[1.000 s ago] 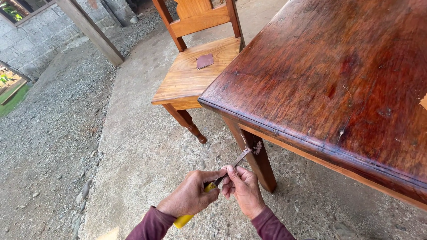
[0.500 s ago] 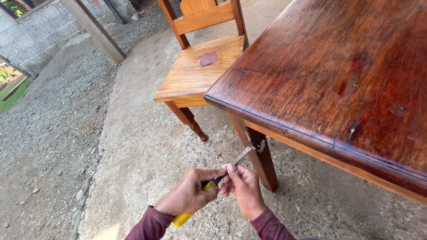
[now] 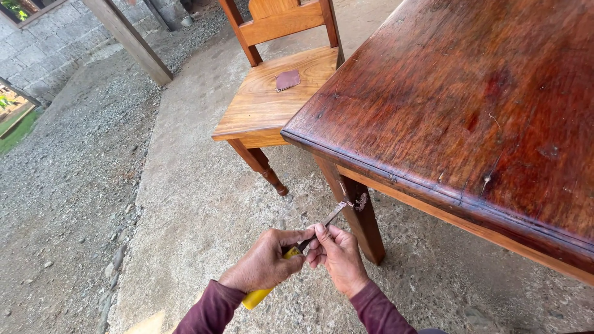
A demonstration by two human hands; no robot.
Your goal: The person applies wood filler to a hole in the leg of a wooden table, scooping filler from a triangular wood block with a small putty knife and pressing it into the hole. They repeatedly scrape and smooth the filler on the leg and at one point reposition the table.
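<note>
My left hand [image 3: 263, 263] is wrapped around the yellow handle [image 3: 257, 298] of a utility knife. Its thin metal blade [image 3: 329, 219] sticks out up and to the right, toward the dark leg [image 3: 359, 216] of the red-brown wooden table [image 3: 470, 105]. My right hand [image 3: 337, 256] sits right beside the left, fingertips pinching the blade near where it leaves the handle. Both hands hover low over the concrete floor, just in front of the table's near corner.
A light wooden chair [image 3: 272, 99] stands pushed against the table's left end, with a small brown square piece [image 3: 288, 80] on its seat. A gravel strip [image 3: 68, 185] runs along the left, with a slanted wooden post [image 3: 127, 40] and a block wall [image 3: 37, 43] behind.
The view has shifted slightly, so table and chair sit a little further right in the frame. My hands stay together on the knife in nearly the same pose.
</note>
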